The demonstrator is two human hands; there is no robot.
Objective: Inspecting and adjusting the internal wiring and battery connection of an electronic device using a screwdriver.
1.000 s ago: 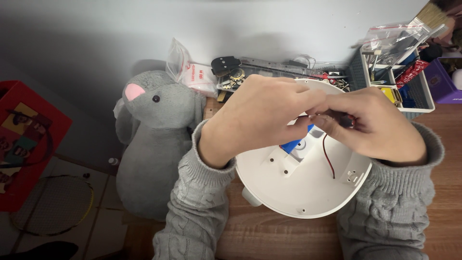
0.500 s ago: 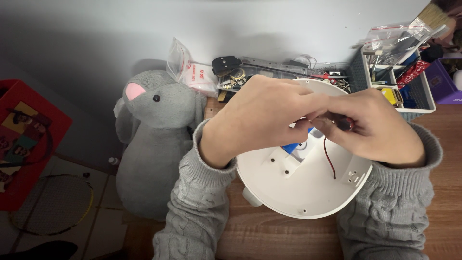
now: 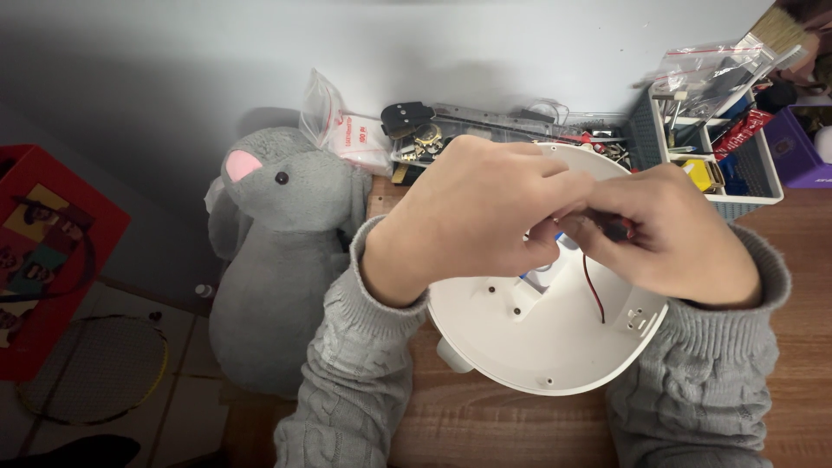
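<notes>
A round white plastic housing (image 3: 537, 347) lies open side up on the wooden table (image 3: 806, 364). A thin red wire (image 3: 594, 295) runs across its inside, and a small blue part (image 3: 568, 238) shows near its middle. My left hand (image 3: 472, 212) hovers over the housing's centre with its fingers curled, the tips pinched together against my right hand. What they pinch is hidden. My right hand (image 3: 685, 243) is closed around a small dark tool (image 3: 620, 227) with a red tip, pointed down into the housing.
A grey plush mouse (image 3: 269, 251) leans at the table's left edge. Behind the housing lie a clear bag (image 3: 347, 130), keys and small hardware. A grey basket (image 3: 737, 204) of tools and a purple box (image 3: 797, 147) stand at the right. A red box (image 3: 43, 251) and a racket (image 3: 87, 364) are on the floor.
My left hand's fingers have crept slightly to the right and closed in against my right hand. The housing has stayed where it was.
</notes>
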